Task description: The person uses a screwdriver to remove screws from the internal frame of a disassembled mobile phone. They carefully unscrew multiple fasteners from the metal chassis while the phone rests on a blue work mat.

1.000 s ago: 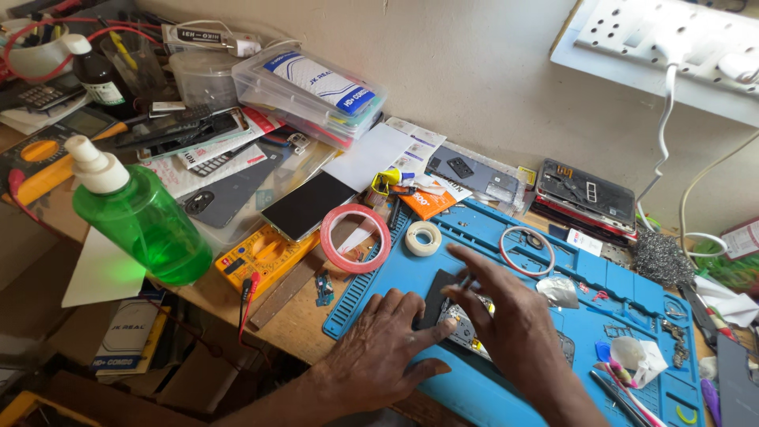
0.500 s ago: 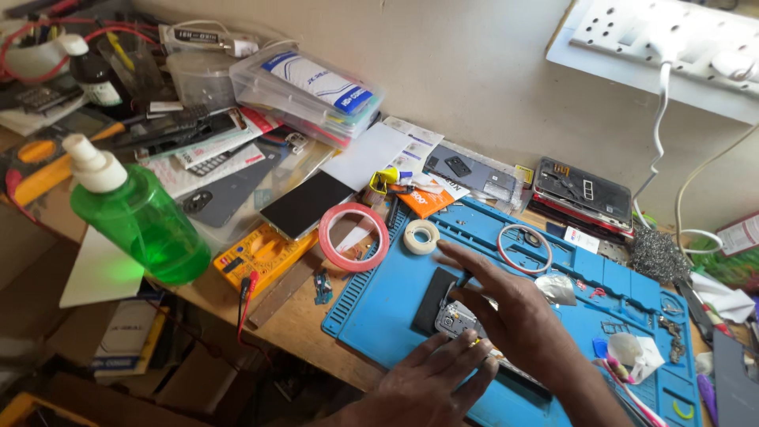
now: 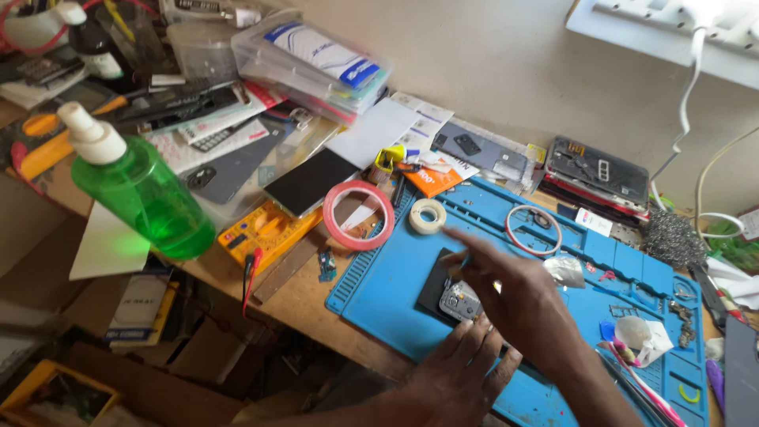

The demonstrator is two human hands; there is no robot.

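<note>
On the cluttered counter [image 3: 300, 304] the opened phone [image 3: 455, 299] lay on the blue mat [image 3: 395, 292], left hand [image 3: 462, 379] flat beside it with fingers released, right hand [image 3: 518, 304] open, grasping nothing, likely mid-disassembly and needing a tool picked next.

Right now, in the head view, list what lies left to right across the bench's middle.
Green spray bottle → yellow multimeter → pink tape roll → white tape roll → right hand over the opened phone → steel wool pad.
</note>
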